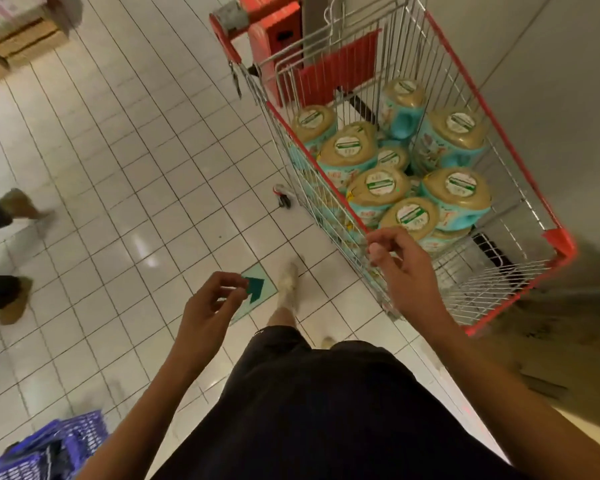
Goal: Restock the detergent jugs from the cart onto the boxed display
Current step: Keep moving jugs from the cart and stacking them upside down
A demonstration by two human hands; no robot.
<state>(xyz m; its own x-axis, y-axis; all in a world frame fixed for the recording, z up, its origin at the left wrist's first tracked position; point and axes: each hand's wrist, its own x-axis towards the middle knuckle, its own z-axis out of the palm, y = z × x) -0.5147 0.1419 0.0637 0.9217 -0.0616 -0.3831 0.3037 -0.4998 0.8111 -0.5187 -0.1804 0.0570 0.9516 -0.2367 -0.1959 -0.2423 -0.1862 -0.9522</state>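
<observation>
You are standing on the floor [118, 168] beside the cart [559, 241], with both hands empty.
The cart is sitting to your right, and the jugs [378, 187] are lying packed inside it. Your right hand [400, 271] is hovering by its near rim, fingers loosely curled and holding nothing. Your left hand [208, 303] is hanging likewise, over a green arrow [256, 285].

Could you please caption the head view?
Both empty, left hand and right hand hover beside a red cart of detergent jugs.
</observation>
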